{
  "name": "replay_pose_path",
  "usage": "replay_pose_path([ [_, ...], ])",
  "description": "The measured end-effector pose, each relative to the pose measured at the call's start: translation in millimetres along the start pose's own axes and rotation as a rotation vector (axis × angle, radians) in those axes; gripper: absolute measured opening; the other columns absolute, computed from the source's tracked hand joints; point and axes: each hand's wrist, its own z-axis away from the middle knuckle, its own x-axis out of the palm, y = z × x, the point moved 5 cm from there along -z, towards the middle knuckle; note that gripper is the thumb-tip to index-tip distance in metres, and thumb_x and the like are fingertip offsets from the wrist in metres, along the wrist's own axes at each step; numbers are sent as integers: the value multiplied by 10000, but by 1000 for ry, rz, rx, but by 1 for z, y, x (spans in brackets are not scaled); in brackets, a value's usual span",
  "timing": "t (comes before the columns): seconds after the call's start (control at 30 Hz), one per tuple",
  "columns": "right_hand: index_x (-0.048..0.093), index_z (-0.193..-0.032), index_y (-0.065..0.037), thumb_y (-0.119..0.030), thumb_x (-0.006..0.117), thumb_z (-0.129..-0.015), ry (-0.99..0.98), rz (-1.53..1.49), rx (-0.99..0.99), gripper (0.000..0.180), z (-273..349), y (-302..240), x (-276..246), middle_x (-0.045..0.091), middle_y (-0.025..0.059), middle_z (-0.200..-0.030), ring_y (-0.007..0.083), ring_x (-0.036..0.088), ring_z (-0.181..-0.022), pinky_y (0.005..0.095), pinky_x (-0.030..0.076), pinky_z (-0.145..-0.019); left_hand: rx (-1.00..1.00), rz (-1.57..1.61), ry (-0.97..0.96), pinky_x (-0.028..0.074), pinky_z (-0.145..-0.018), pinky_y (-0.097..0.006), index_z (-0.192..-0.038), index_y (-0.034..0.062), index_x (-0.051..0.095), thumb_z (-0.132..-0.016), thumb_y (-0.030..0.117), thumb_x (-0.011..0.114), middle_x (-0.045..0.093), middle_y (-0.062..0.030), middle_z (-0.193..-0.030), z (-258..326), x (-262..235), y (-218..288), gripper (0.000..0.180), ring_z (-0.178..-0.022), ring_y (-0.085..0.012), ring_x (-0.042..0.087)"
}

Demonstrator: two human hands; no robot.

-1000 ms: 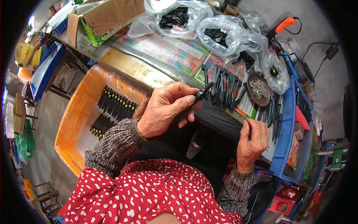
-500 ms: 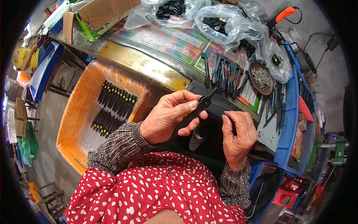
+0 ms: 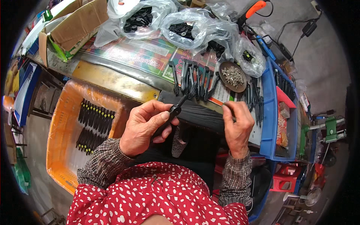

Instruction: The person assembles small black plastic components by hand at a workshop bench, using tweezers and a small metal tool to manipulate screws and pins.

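Note:
My left hand point(image 3: 142, 127) grips a long black plastic part point(image 3: 174, 110) between thumb and fingers. The part has a round, disc-like joint, and a narrow black arm points from it toward the bench. To the right, my right hand point(image 3: 239, 129) is raised apart from the part, its thumb and forefinger drawn together. Anything in that pinch is too small to make out. Beyond the hands, several slim black arms point(image 3: 193, 80) lie side by side on the bench. A round brown dish point(image 3: 240, 89) of small metal screws point(image 3: 232, 76) stands right of them.
An orange crate point(image 3: 52, 150) at left holds two rows of black pieces point(image 3: 96, 116) with yellow-green dots. Clear bags point(image 3: 165, 28) of black discs lie at the back beside a cardboard box point(image 3: 80, 24). A blue tray point(image 3: 267, 131) borders the right; an orange-handled tool point(image 3: 255, 9) stands behind.
The view has shifted, so the bench and crate sit further left in it. My right hand has moved up and away from the black part, which stays in my left hand.

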Motion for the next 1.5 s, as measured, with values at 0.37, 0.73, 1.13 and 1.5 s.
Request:
replay_pose_path([
  [0.37, 646, -863, 2, -107, 589, -828, -3, 217, 150, 127, -85, 116, -2, 625, 158, -848, 328, 609, -802, 391, 459, -716, 49, -144, 28, 360, -427, -193, -1115, 36, 547, -932, 118, 553, 637, -131, -890, -18, -3, 5, 201, -601, -121, 545],
  [0.73, 677, -865, -28, -146, 655, -747, -162, 576, 118, 168, -149, 200, 46, 641, 186, -876, 369, 615, -870, 453, 468, -757, 46, -131, 30, 372, -451, -177, -1122, 17, 554, -935, 86, 552, 640, -100, -901, -24, -6, 9, 199, -618, -83, 535],
  [1.13, 660, -856, 0, -168, 619, -741, -316, 628, 137, 208, -159, 227, 71, 647, 218, -872, 406, 609, -858, 484, 471, -750, 48, -131, 64, 382, -454, -185, -1126, 13, 562, -924, 44, 549, 646, -105, -906, -27, -7, 10, 205, -618, -85, 540],
  [1.5, 654, -821, 0, -126, 639, -749, -167, 527, 110, 146, -150, 214, 53, 634, 220, -863, 395, 604, -849, 464, 462, -739, 83, -147, 39, 393, -471, -183, -1125, 9, 567, -904, 6, 565, 651, -94, -912, -19, -3, 14, 222, -626, -81, 547],
])
